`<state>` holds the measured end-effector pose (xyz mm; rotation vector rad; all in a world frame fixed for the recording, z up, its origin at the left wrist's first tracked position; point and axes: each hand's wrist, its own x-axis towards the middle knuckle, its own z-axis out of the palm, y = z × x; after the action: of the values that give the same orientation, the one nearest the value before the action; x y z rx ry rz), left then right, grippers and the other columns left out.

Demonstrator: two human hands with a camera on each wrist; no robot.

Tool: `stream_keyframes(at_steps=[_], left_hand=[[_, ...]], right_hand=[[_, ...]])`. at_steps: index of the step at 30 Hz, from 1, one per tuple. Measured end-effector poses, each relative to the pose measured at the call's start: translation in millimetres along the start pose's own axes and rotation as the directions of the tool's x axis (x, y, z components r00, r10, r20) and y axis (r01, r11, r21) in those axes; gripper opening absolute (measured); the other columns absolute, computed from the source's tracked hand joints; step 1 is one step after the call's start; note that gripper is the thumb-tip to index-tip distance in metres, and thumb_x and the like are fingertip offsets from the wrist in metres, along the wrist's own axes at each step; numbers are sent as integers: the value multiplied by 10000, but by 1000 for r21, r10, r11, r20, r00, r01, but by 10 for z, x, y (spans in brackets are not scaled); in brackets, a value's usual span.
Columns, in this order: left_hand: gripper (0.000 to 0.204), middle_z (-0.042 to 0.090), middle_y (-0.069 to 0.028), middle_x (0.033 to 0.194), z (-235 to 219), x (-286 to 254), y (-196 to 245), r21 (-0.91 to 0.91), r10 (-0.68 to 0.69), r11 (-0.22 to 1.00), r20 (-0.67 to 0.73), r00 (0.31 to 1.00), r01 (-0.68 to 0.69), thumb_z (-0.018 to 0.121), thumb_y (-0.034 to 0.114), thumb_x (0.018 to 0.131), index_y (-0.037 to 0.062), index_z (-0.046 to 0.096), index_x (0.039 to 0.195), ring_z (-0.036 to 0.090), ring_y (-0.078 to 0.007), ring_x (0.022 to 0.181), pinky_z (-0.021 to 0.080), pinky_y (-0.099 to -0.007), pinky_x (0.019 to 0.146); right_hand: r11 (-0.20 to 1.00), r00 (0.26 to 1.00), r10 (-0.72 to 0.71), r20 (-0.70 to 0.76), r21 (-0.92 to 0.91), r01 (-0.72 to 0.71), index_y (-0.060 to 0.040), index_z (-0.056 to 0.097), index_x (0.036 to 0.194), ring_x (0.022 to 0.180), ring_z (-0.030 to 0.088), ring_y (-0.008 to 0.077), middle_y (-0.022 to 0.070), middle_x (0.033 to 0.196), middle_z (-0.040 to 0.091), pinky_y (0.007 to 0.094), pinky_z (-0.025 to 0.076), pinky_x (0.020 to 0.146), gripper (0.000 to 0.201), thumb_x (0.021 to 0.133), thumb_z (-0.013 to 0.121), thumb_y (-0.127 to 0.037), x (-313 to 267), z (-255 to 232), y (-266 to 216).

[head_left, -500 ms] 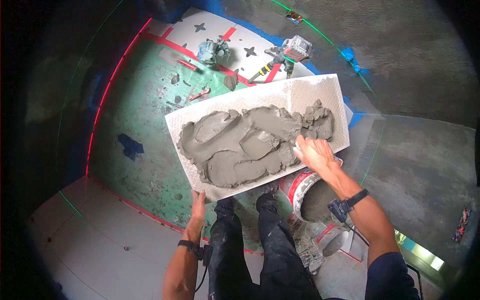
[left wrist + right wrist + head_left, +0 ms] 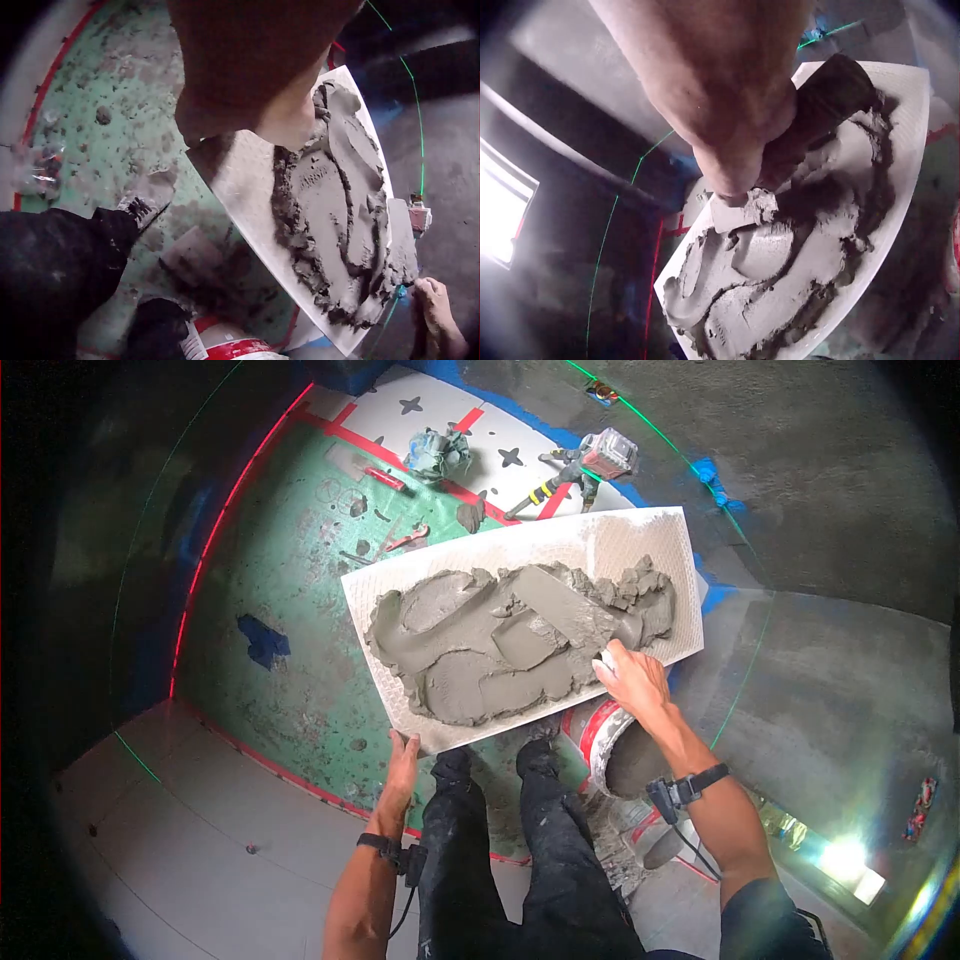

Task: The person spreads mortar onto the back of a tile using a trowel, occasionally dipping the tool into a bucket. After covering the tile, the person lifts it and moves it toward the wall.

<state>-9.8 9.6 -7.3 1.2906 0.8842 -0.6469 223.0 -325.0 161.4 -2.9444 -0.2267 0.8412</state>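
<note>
A large pale tile point(image 2: 640, 532), its back facing up, is covered with a thick, uneven layer of grey mortar point(image 2: 450, 645). At its lower left corner my left hand point(image 2: 402, 768) grips the edge. My right hand point(image 2: 637, 680), over the right part of the tile, holds a trowel by its handle. The trowel blade point(image 2: 560, 603) is smeared with mortar and slants up and left across the layer. From the left wrist, the blade point(image 2: 401, 229) shows beyond the mortar, beside the right hand point(image 2: 435, 311). The fingers of both hands are mostly hidden in the wrist views.
Below the tile's right side stand a large mortar bucket point(image 2: 600, 735) and a smaller bucket point(image 2: 660, 840). A laser level on a tripod point(image 2: 608, 453), a crumpled bag point(image 2: 437, 455) and a red-handled tool point(image 2: 385, 479) are behind the tile. Mortar spots dot the green floor point(image 2: 230, 580).
The trowel blade now shows clearly, reaching up and left over the mortar. My right hand has turned slightly; my left hand stays at the tile's corner. The head view has shifted a little.
</note>
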Motion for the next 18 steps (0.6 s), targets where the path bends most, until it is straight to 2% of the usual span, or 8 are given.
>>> stream_keyframes(at_steps=[2, 6, 8, 12, 14, 17, 18], left_hand=[[866, 123, -263, 1543, -22, 7, -17, 45, -54, 998, 1, 999, 54, 450, 460, 957, -86, 16, 1470, 182, -317, 1431, 177, -336, 1147], [888, 155, -279, 1530, -31, -62, 180, 135, -55, 989, -6, 998, 55, 455, 486, 948, -93, 26, 1467, 210, -325, 1422, 192, -331, 1141], [887, 189, -291, 1516, -31, -109, 245, 202, -68, 977, -4, 998, 68, 458, 483, 948, -97, 32, 1465, 236, -329, 1412, 206, -328, 1135], [883, 200, -295, 1511, -15, -87, 143, 158, -36, 987, 5, 999, 35, 457, 480, 950, -103, 35, 1463, 244, -329, 1408, 210, -328, 1133], [880, 215, -299, 1505, -23, -54, 77, 207, 2, 978, -16, 1000, 1, 457, 472, 952, -109, 34, 1460, 257, -330, 1402, 219, -327, 1128], [881, 217, -302, 1503, -15, -115, 198, 177, -34, 984, -6, 999, 35, 458, 469, 951, -113, 32, 1458, 259, -333, 1401, 225, -327, 1126], [881, 217, -302, 1503, -37, -87, 152, 178, -32, 983, -6, 999, 32, 458, 469, 951, -113, 32, 1458, 259, -333, 1401, 225, -327, 1126]], right_hand=[[999, 998, 7, 55, 42, -9, -10, 560, 948, 796, 632, 441, 250, 819, 651, 514, 491, 706, 325, 869, 591, -324, 22, 113, -90], [994, 982, 62, 177, 83, -78, -9, 585, 989, 859, 622, 453, 258, 870, 653, 524, 476, 761, 363, 873, 570, -353, -34, 187, -70], [984, 981, 92, 169, 137, -116, -8, 590, 996, 866, 620, 454, 257, 880, 653, 521, 476, 765, 376, 872, 565, -362, -119, 189, 3], [932, 975, 195, 106, 289, -218, -6, 603, 1013, 896, 613, 459, 268, 908, 648, 515, 475, 786, 404, 865, 551, -378, -160, 79, 98], [934, 975, 205, 82, 281, -220, 0, 600, 1014, 912, 610, 460, 271, 926, 648, 516, 472, 794, 404, 863, 554, -372, -68, 114, 72], [948, 974, 174, 146, 244, -206, 1, 602, 1003, 913, 612, 459, 274, 918, 650, 520, 472, 794, 400, 865, 555, -372, -10, 178, 30], [965, 975, 172, 139, 174, -195, 2, 601, 1001, 904, 616, 458, 274, 906, 651, 522, 474, 790, 396, 867, 556, -367, -19, 163, 13]])
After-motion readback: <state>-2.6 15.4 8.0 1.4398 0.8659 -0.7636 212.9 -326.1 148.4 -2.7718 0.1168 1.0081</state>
